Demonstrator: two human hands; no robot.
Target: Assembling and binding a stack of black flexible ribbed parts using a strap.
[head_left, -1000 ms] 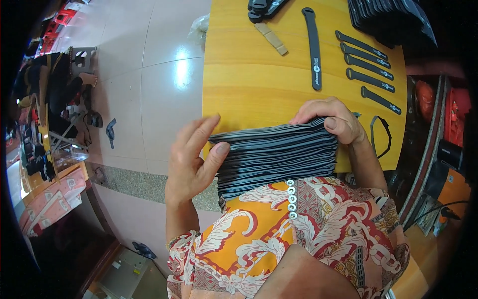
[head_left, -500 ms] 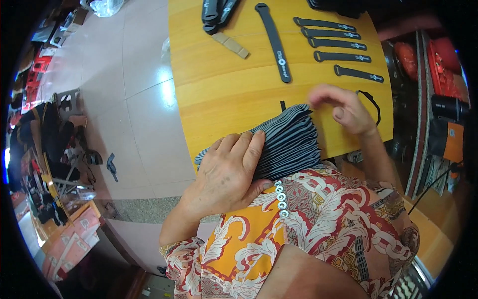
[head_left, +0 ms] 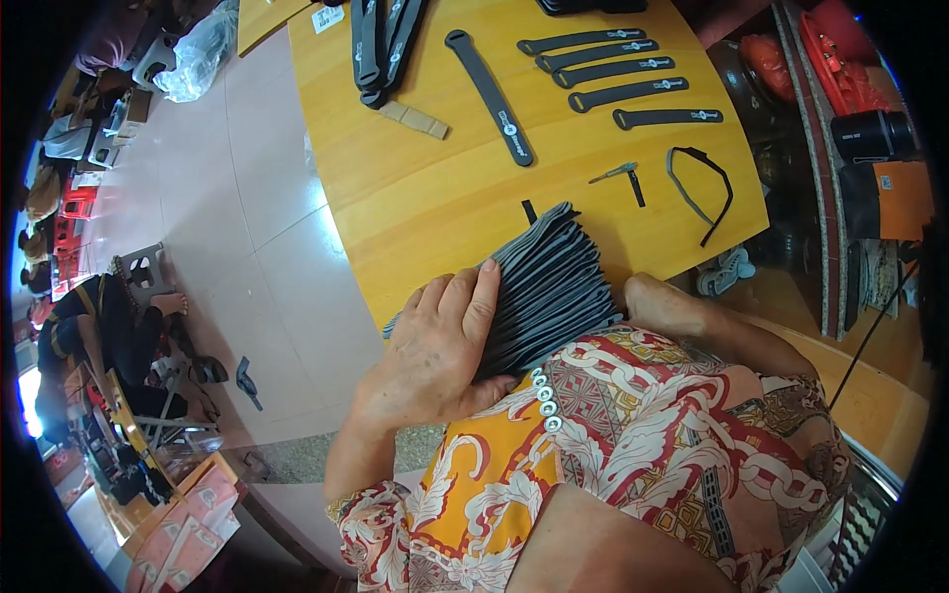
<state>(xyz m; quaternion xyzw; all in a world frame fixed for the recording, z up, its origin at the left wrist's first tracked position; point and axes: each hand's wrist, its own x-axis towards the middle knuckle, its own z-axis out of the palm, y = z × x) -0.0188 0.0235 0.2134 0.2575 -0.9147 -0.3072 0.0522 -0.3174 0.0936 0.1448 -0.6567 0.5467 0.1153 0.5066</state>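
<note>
Left hand [head_left: 442, 341] flat on grey strap stack [head_left: 549, 287].

Counts on and around the yellow table

One stack of grey fabric pieces [head_left: 549, 287] lies at the near edge, its layers too many and too fine to count, and one left hand [head_left: 440, 346] rests on it. Five black straps lie in a column [head_left: 618, 81], with one longer strap [head_left: 489, 96] apart and one bundle of straps [head_left: 381, 44]. There is one black cord loop [head_left: 704, 188], one tan wooden strip [head_left: 415, 118] and one small metal tool [head_left: 615, 173].
</note>
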